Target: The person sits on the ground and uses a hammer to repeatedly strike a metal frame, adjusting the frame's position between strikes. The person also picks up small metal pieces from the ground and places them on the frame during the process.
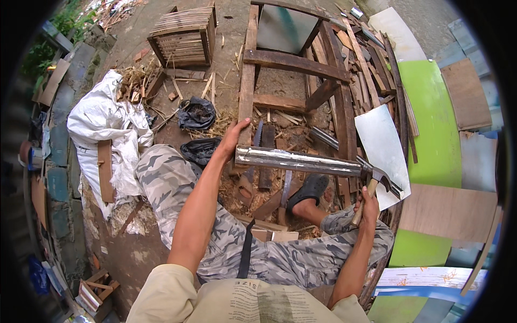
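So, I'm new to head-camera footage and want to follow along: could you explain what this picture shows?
There's no machine here, just a person working bare-handed. The single picture comes from a wide fisheye camera on their head, looking down, so straight edges bend toward the rim. The left hand is against a post of a wooden frame; its fingers are mostly hidden. The right hand holds a claw hammer near the frame's closest right corner. On the ground lie wood shavings and a black plastic bag. White sacking sits further left.
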Action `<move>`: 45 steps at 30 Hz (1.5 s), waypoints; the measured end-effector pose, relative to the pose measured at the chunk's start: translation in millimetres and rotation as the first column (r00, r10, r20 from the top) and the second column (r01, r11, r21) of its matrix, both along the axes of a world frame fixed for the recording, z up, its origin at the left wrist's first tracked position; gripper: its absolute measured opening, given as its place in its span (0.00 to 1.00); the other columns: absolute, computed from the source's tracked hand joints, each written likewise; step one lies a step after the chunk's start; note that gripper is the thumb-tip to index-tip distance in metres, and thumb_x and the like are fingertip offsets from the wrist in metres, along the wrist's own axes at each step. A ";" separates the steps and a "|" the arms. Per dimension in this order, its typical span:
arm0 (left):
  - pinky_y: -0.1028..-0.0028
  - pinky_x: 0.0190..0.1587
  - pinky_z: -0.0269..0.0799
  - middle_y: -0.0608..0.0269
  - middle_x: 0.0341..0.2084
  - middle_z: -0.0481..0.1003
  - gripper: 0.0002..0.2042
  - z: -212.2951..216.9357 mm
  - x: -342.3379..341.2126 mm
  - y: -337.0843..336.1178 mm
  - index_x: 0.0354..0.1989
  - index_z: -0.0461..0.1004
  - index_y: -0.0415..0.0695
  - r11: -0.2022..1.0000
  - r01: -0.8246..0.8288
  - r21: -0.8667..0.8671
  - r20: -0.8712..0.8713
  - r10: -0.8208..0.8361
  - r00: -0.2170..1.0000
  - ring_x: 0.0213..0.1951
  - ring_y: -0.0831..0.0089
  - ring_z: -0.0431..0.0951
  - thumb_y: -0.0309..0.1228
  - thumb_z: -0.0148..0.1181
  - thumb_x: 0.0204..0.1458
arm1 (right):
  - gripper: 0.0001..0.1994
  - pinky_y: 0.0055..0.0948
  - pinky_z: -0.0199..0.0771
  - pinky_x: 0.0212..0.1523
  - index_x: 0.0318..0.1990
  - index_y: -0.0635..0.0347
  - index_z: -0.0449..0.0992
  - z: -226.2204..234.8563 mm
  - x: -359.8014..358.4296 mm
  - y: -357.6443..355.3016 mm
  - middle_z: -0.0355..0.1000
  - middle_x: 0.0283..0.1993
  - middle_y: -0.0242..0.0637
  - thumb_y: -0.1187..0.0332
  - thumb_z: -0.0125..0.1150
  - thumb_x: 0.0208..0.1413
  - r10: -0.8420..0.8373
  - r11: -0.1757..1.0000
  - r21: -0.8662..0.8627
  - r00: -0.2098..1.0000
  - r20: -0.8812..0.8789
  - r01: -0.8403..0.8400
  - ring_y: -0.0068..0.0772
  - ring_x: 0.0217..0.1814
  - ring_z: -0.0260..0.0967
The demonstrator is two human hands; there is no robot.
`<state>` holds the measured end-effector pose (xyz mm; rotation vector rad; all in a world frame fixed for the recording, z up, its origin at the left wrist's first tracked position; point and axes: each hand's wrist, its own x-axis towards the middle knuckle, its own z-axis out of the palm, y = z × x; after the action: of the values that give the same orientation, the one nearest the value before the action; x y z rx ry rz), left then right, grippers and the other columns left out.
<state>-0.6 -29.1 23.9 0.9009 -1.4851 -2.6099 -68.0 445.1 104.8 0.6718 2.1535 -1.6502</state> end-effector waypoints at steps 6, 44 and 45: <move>0.71 0.33 0.78 0.54 0.34 0.77 0.31 9.1 0.5 11.2 0.58 0.63 0.37 0.995 0.022 -0.096 0.017 -0.021 1.000 0.29 0.69 0.81 0.53 0.57 0.61 | 0.24 0.27 0.76 0.40 0.51 0.66 0.73 -59.7 -37.1 -14.0 0.74 0.44 0.35 0.52 0.68 0.60 0.024 0.985 0.169 0.968 -0.249 0.018 0.25 0.42 0.71; 0.68 0.71 0.48 0.51 0.76 0.49 0.43 5.1 47.3 4.7 0.79 0.42 0.44 0.981 -0.049 -0.189 -0.100 0.030 0.995 0.72 0.59 0.54 0.41 0.49 0.54 | 0.19 0.31 0.67 0.47 0.51 0.65 0.72 -70.9 -44.7 -55.9 0.71 0.43 0.35 0.60 0.66 0.62 0.176 0.964 0.253 0.904 -0.390 -0.078 0.28 0.43 0.66; 0.68 0.71 0.49 0.51 0.76 0.48 0.43 2.9 47.7 3.4 0.79 0.41 0.45 0.978 -0.049 -0.202 -0.094 0.030 0.995 0.72 0.59 0.54 0.41 0.48 0.53 | 0.19 0.32 0.67 0.47 0.52 0.65 0.72 -69.9 -43.9 -57.4 0.71 0.43 0.35 0.60 0.66 0.62 0.154 0.973 0.219 0.909 -0.386 -0.072 0.28 0.43 0.66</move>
<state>47.1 -25.7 26.7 0.7732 -1.6546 -2.3802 -112.0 387.7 34.9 0.2605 2.6180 -1.6340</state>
